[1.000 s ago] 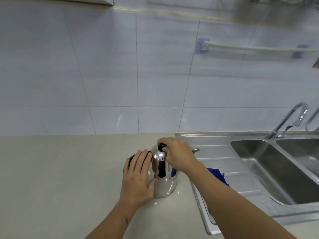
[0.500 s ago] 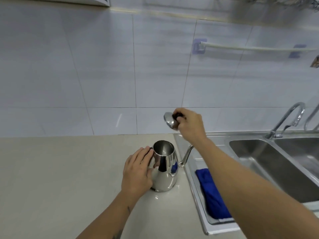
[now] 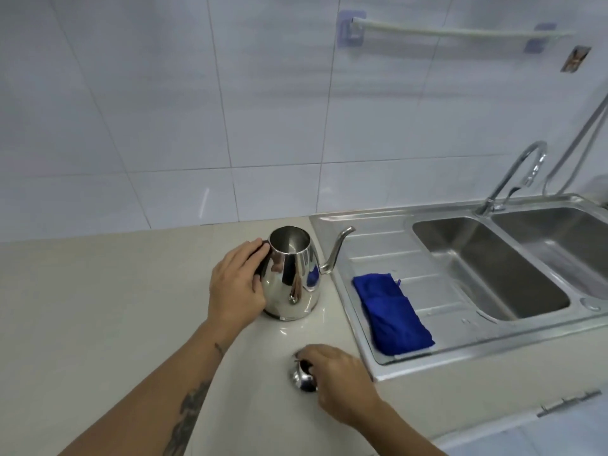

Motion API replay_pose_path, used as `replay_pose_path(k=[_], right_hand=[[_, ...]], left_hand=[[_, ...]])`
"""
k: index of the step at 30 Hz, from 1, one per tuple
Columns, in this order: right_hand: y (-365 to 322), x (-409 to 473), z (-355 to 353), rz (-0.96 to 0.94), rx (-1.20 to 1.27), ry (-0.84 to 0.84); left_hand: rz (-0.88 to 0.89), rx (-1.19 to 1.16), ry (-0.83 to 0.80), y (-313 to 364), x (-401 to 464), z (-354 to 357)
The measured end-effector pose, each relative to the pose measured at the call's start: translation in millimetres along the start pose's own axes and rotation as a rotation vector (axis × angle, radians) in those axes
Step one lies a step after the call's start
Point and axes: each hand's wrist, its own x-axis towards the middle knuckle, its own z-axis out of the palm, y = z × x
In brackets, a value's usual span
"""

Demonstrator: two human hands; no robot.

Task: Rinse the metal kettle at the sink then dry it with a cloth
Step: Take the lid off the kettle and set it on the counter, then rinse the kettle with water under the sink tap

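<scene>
A shiny metal kettle [image 3: 291, 281] stands upright on the beige counter, lid off, its thin spout pointing right toward the sink. My left hand [image 3: 237, 287] wraps around its black handle on the left side. My right hand [image 3: 335, 380] holds the kettle's lid [image 3: 302, 378] by its black knob, low on the counter near the front edge. A folded blue cloth [image 3: 391, 314] lies on the steel draining board.
A double steel sink [image 3: 487, 268] sits to the right with a curved tap [image 3: 513, 176] behind it. A towel rail [image 3: 454, 32] is fixed to the white tiled wall. The counter's front edge runs just below my right hand.
My right hand lifted the lid off the kettle, then carried it down to the counter in front. My left hand stayed on the handle.
</scene>
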Motion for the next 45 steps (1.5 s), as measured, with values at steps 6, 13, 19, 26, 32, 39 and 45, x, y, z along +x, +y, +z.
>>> replay_pose_path(k=[6,13,19,26,32,39,45], right_hand=[[8.1,-3.2,-1.1,0.031,0.076,-0.022],[38.5,37.3,-62.9,0.296,0.394,0.308],[48.2,116.9,-108.6,0.654,1.021,0.342],[39.3,147.8,-90.0,0.660,1.020,0.349],[38.1,124.4,-81.0,0.647,0.933,0.486],[64.3,66.5,-122.7,0.623,0.932,0.650],[119.1,10.3,-196.9,0.588,0.791,0.756]], left_hand=[[0.014,0.006,0.010,0.9,-1.6,0.9],[-0.019,0.009,0.005,3.3,5.7,2.7],[-0.016,-0.021,-0.015,3.9,7.1,8.7],[-0.011,-0.033,-0.027,-3.2,6.8,5.9],[0.051,-0.065,-0.013,1.2,25.2,-8.7],[0.264,-0.233,0.056,60.1,44.0,-1.7],[0.502,-0.315,0.084,146.2,65.3,11.4]])
